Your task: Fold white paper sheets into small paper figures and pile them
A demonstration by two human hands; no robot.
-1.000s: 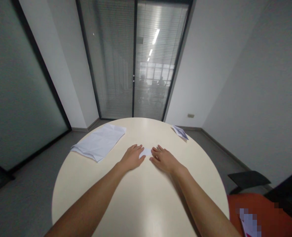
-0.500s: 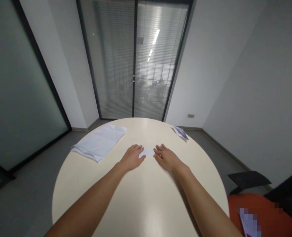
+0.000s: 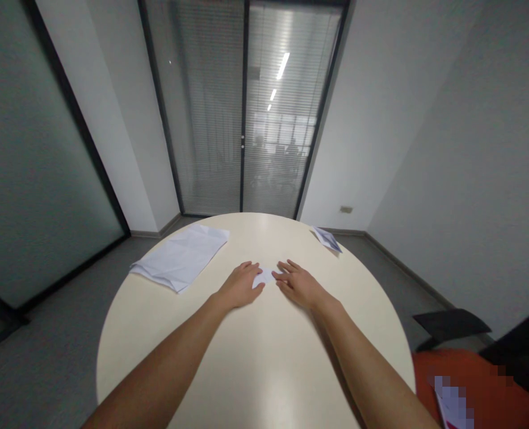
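Observation:
A small folded piece of white paper lies on the round cream table, near its middle. My left hand rests palm down on the paper's left side, fingers stretched flat. My right hand lies on the paper's right side, fingers extended and pressing its edge. Only a narrow strip of the paper shows between the two hands.
A stack of creased white sheets lies at the table's far left. A small folded paper sits at the far right rim. A dark chair and an orange seat stand to the right. Glass doors with blinds are behind.
My right hand slid slightly left over the paper, narrowing the visible strip. The left hand stayed almost still.

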